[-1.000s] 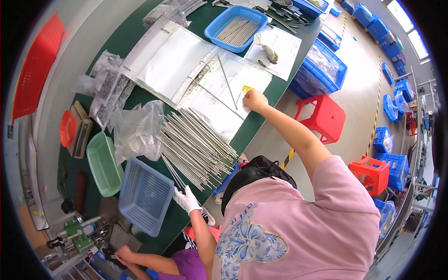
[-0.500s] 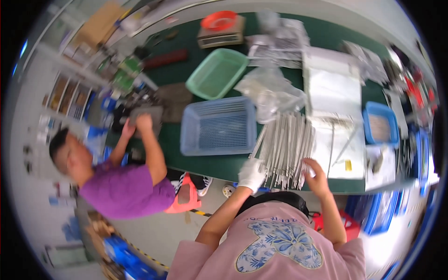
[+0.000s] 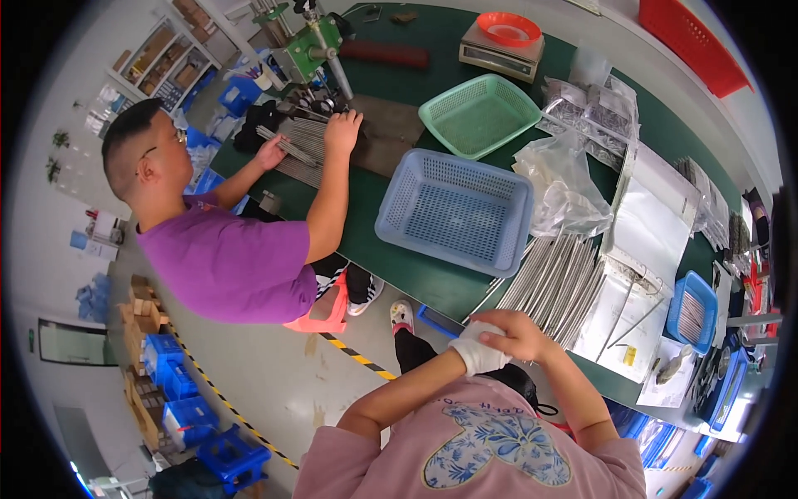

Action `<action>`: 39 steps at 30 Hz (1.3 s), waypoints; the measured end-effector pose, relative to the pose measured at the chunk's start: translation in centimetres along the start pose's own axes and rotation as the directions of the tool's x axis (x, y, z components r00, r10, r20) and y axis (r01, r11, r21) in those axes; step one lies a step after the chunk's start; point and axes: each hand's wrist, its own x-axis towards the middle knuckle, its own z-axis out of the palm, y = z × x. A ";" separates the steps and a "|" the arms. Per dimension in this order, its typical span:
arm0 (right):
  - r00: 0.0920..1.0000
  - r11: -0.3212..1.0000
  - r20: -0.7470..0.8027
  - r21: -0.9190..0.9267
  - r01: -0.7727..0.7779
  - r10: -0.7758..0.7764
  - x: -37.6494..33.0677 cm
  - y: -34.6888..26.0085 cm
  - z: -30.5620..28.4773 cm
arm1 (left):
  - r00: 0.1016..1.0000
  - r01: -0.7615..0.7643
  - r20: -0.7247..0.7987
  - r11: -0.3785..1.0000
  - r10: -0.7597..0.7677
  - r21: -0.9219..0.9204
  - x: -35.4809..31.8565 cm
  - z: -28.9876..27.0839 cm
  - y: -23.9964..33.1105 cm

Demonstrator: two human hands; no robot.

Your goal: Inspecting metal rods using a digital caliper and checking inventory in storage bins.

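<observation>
I have the green bench [image 3: 357, 233] running across my view; a co-worker in purple [image 3: 224, 266] sits at its left, holding thin rods; on the bench I see an open binder [image 3: 657, 187], then a blue basket [image 3: 453, 216] and a smaller green basket [image 3: 478, 116]; a bundle of metal rods [image 3: 559, 287] lies between blue basket and binder, just beyond my hands; my bare right hand [image 3: 520, 334] is closed over my left hand [image 3: 475, 339], pinching its white glove [image 3: 482, 359]; I cannot tell how the left fingers stand.
</observation>
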 end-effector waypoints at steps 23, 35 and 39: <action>-0.067 0.735 -0.812 0.557 -0.386 0.580 -4.8 -1.6 15.9 | 0.723 0.691 -0.123 0.713 -0.680 0.121 20.6 -11.4 -38.4; 0.083 0.651 -0.869 0.299 -0.698 0.488 -1.4 -2.9 13.5 | 0.540 0.842 0.067 0.538 -0.839 -0.044 22.1 -12.7 -37.8; 0.061 0.649 -0.853 0.345 -0.678 0.518 -0.6 -3.3 13.7 | 0.522 0.824 -0.054 0.520 -0.851 -0.226 21.3 -11.5 -39.8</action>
